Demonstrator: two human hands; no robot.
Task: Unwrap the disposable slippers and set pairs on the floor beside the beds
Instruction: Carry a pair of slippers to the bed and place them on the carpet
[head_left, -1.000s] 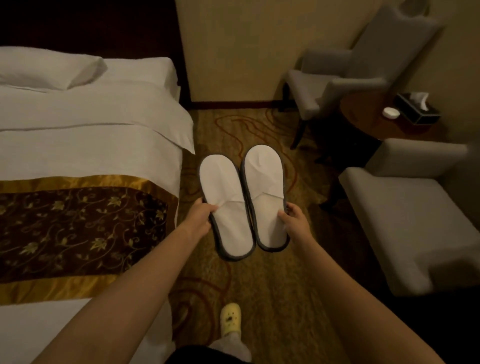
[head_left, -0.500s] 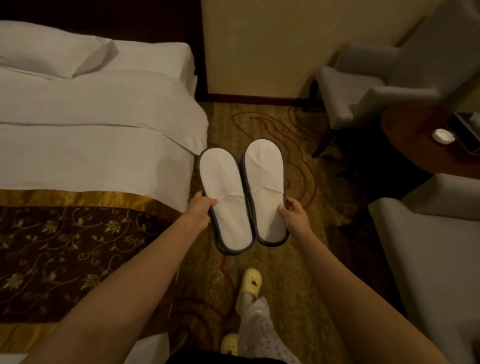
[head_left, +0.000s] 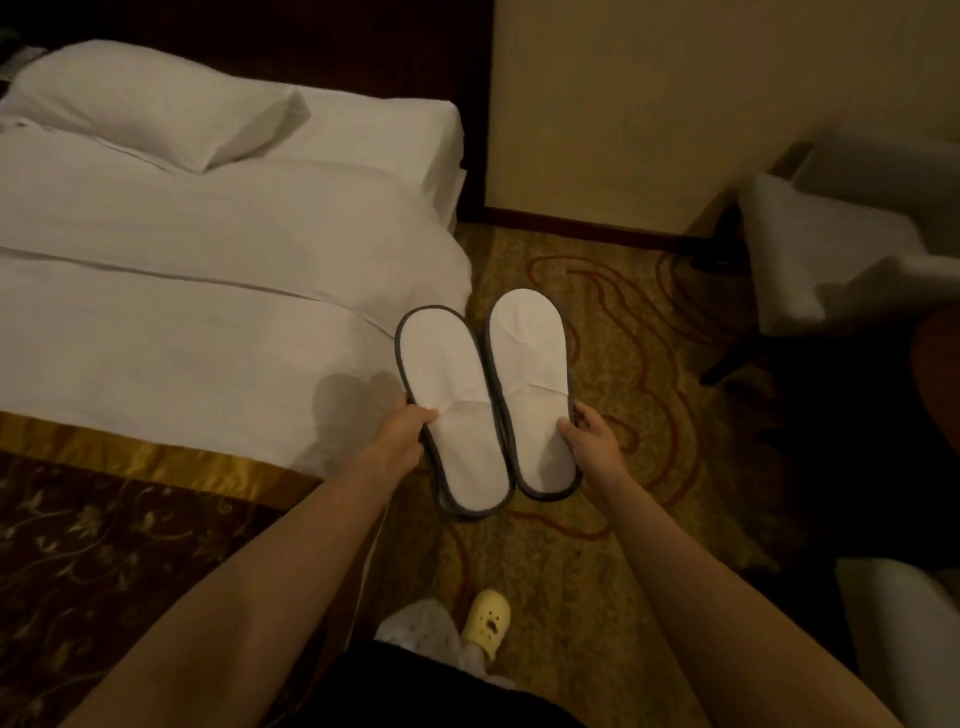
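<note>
Left hand (head_left: 402, 434) and right hand (head_left: 589, 439) each grip one flat, oval, grey-edged slipper (head_left: 452, 410).

The slippers (head_left: 485, 402) I hold are white with dark grey edging. At the left of the frame my bed (head_left: 208, 291) is white, its runner (head_left: 114, 561) brown with gold vines. The carpet (head_left: 613, 322) is ochre with red swirls; my clog (head_left: 487, 621), pale yellow.
</note>
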